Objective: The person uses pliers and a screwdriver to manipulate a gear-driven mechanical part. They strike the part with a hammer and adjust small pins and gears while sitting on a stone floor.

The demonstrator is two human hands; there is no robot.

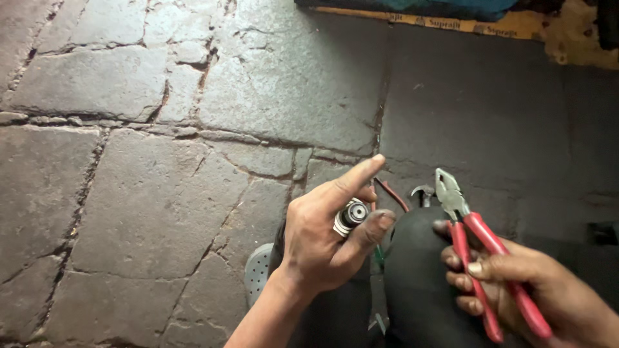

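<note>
Pliers point(480, 258) clasped in right hand point(516, 283); left hand point(322, 238) grip pinches metal fitting point(351, 216)

Cracked stone floor point(155, 193); perhaps a yellow mat point(567, 38).

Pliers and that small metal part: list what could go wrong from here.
1. The left hand pinches the small cylindrical metal part only between thumb and a finger; it could slip onto the cracked stone floor.
2. The red-handled pliers in the right hand point their jaws toward the left fingers; a pinch seems possible.
</note>
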